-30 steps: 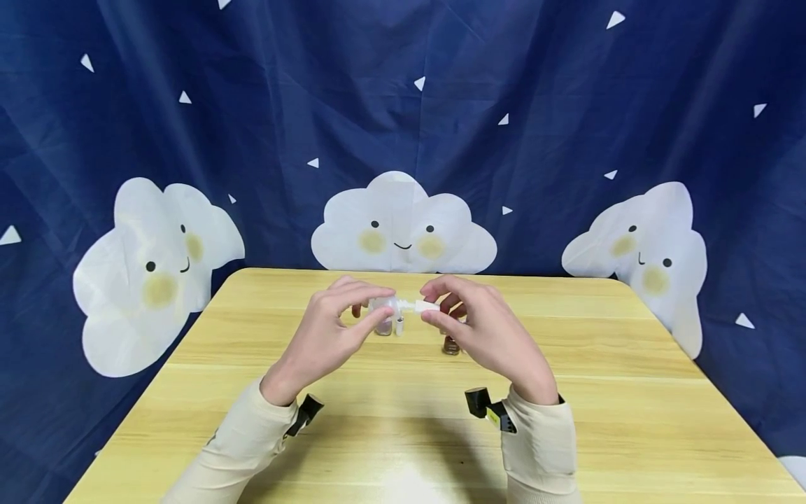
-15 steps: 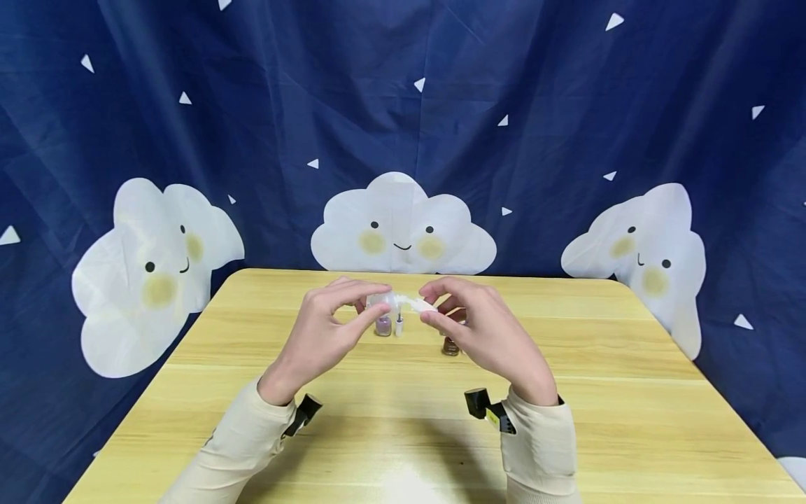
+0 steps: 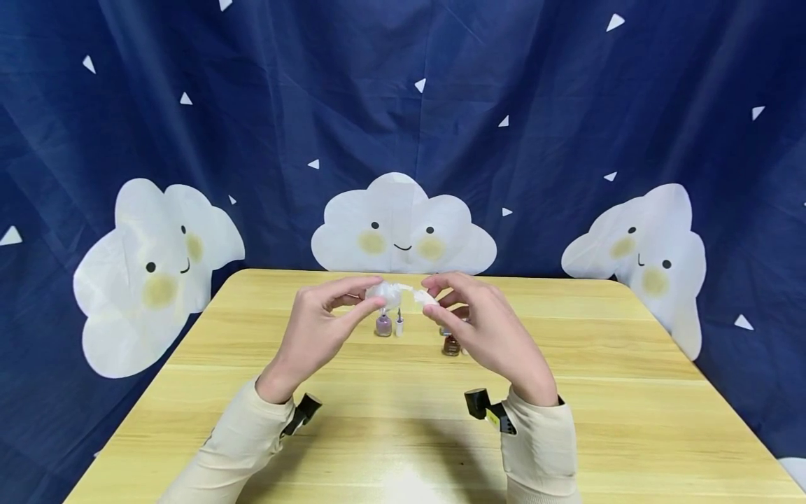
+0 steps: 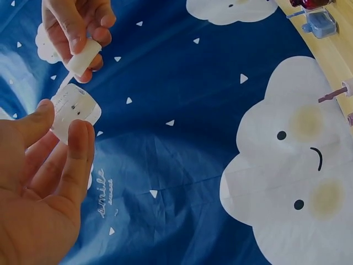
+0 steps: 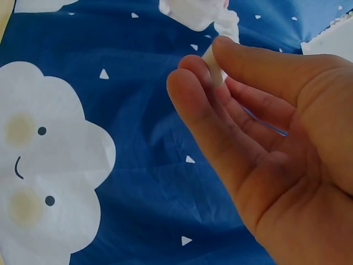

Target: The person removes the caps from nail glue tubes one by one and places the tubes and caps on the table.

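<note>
My left hand (image 3: 321,322) pinches a small white nail polish bottle (image 4: 77,107) between thumb and fingers, up above the back of the table. The bottle lies tilted, its neck toward the other hand. Opposite it, my right hand (image 3: 481,322) pinches a white bottle cap (image 4: 85,58) with thumb and fingertips. From the cap a white-coated brush (image 4: 65,83) reaches to the bottle's mouth in the left wrist view. The right wrist view shows the cap mostly hidden behind the fingertips.
On the wooden table (image 3: 403,399) stand a purple polish bottle (image 3: 383,326) and, beside it, an upright white cap with its brush (image 3: 399,326). A dark red bottle (image 3: 450,346) stands near the right hand, with a blue bottle (image 4: 320,25) close by. A cloud-printed curtain (image 3: 535,70) hangs behind.
My left hand has lifted the bottle slightly and drawn it a little left. The cap in my right hand has tilted, and the gap between cap and bottle has changed from a straight line to an angle.
</note>
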Motion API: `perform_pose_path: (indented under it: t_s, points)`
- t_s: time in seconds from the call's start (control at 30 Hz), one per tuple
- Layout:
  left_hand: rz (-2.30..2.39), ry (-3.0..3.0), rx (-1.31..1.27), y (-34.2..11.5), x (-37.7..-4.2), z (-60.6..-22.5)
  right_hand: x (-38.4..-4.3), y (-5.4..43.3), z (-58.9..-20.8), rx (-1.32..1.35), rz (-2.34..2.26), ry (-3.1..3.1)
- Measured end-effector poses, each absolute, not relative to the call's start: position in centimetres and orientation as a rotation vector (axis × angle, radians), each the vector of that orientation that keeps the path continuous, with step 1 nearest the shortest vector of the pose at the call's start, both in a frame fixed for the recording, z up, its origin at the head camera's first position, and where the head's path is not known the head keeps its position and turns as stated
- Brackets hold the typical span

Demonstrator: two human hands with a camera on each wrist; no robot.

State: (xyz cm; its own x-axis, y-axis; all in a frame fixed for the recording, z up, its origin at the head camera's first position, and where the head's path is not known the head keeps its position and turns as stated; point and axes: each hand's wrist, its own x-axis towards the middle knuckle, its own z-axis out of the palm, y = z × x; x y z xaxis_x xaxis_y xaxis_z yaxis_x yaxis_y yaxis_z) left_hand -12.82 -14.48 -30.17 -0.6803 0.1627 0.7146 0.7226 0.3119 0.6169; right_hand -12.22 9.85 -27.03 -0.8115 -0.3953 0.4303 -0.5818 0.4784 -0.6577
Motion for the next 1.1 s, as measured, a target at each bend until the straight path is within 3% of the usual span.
perform_pose_path:
  t_s: [1.1]
  points:
    - [-1.769, -2.122, -0.606, -14.6, -14.1, -31.0, -14.0, 8.2, -28.7, 0.714, 1.657, -2.262]
